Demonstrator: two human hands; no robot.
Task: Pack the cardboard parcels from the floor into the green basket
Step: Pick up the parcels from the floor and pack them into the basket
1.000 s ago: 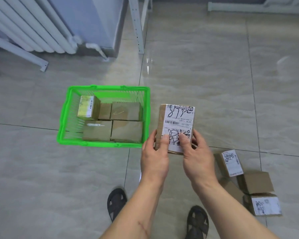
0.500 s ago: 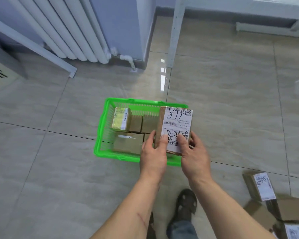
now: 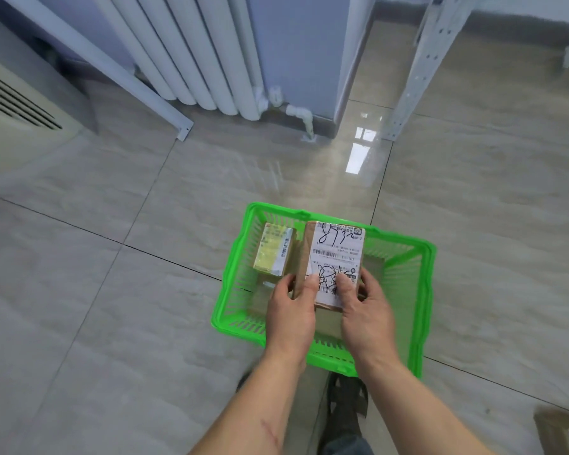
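Observation:
A cardboard parcel [image 3: 334, 254] with a white shipping label hangs over the green basket [image 3: 422, 290]. My left hand [image 3: 291, 313] grips its near left edge and my right hand [image 3: 365, 315] grips its near right edge, thumbs on the label. Inside the basket a parcel with a yellowish label [image 3: 273, 249] stands at the back left, and more brown parcels lie below, mostly hidden by the held parcel and my hands. One parcel [image 3: 562, 433] shows on the floor at the bottom right corner.
A white radiator [image 3: 191, 50] and its pipe stand against the wall behind the basket. A white metal rack leg [image 3: 418, 70] rises at the back right, a slanted white bar [image 3: 112, 70] at the left. My sandalled foot [image 3: 345, 408] is just in front of the basket.
I have stepped toward the basket and carried the labelled parcel from beside it to over its middle. The floor parcels have slid almost out of view at the right.

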